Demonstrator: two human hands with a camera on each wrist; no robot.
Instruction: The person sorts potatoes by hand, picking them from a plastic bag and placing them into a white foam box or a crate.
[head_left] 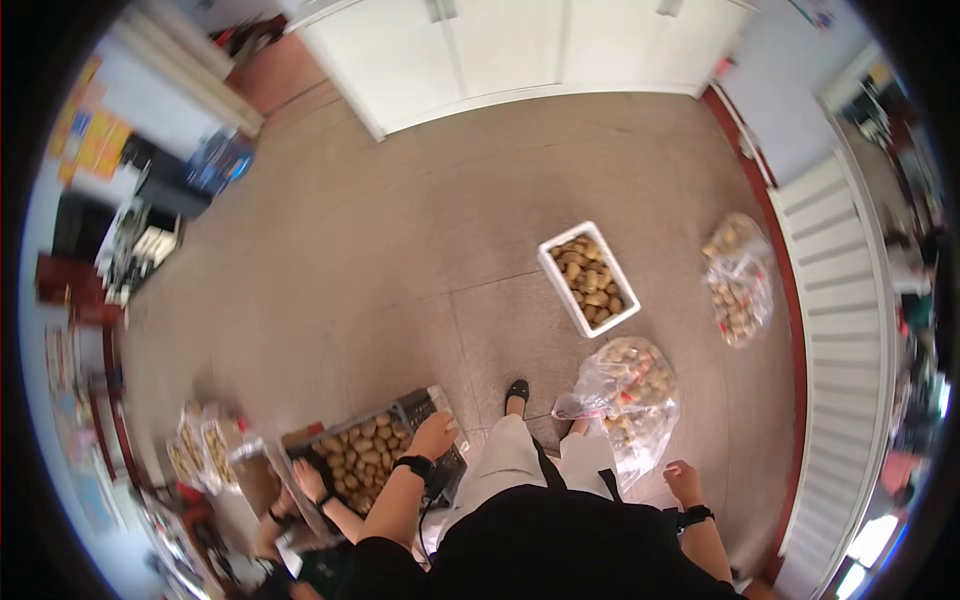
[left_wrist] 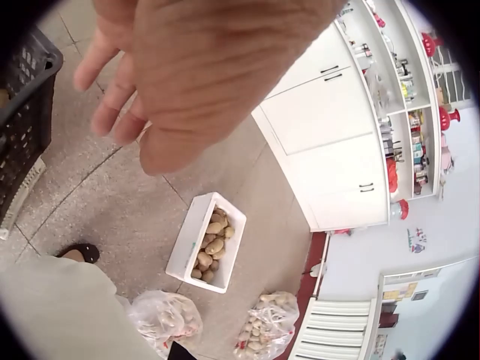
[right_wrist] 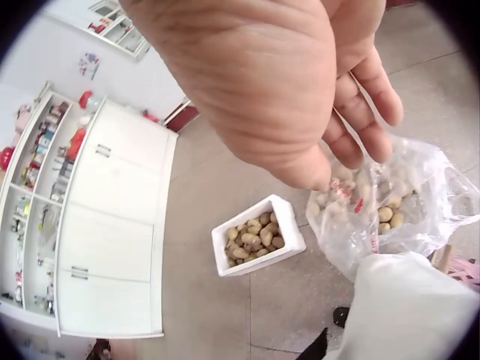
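My left hand hangs beside the black plastic crate of potatoes. In the left wrist view its fingers are loosely bent with nothing between them, and the crate's corner shows at the left edge. My right hand is out at my right side, close to a clear plastic bag of potatoes. Its fingers are relaxed in the right wrist view, overlapping the bag there, and hold nothing. Another person's hand is at the crate's left side.
A white foam box filled with potatoes stands ahead on the floor. Another bag of potatoes lies near the white radiator. More bags sit at the far left. White cabinets line the back.
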